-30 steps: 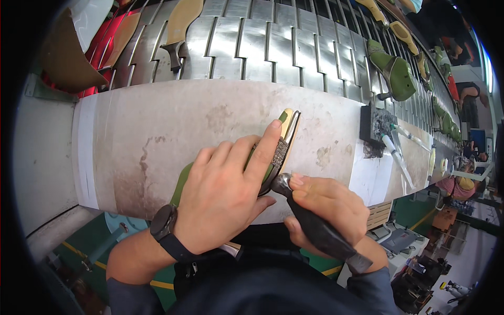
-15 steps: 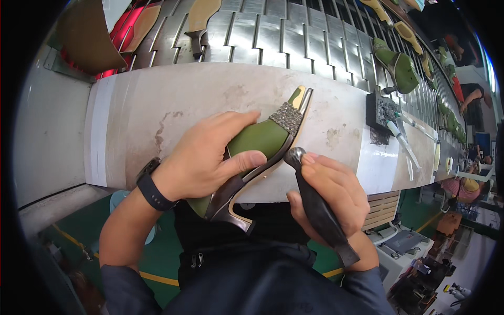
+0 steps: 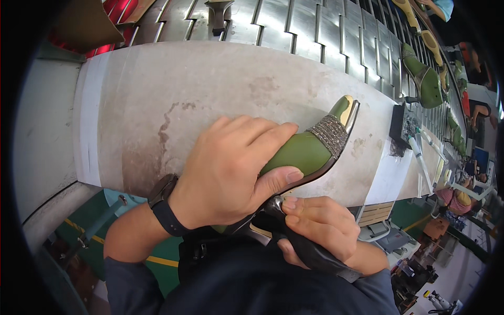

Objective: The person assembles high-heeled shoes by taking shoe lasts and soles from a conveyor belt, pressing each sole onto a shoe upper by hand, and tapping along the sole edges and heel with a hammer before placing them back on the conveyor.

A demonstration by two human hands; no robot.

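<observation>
My left hand (image 3: 236, 163) is wrapped over a green high-heeled shoe (image 3: 302, 155), the thumb pressing on its side. A glittery band (image 3: 331, 135) crosses the shoe near its toe, which points up and right. In my right hand (image 3: 323, 226) is a dark shoemaker's hammer (image 3: 320, 257) with a rounded steel end. That end meets or nearly meets the shoe's sole edge near the arch, just beside my left thumb. The heel is partly hidden behind the hammer and my hands. The shoe is held tilted over the worktable's (image 3: 210, 68) near edge.
Beyond the worktable runs a slatted metal conveyor (image 3: 299, 31). It carries a dark heel piece (image 3: 218, 16) and another green shoe (image 3: 425, 79). A black box (image 3: 403, 123) and white-handled brushes (image 3: 418, 155) are at the right. Other people are further right.
The shoe has turned and shifted right, its toe now further right. My right hand has brought the hammer's rounded end left and down, from near the forepart to the arch.
</observation>
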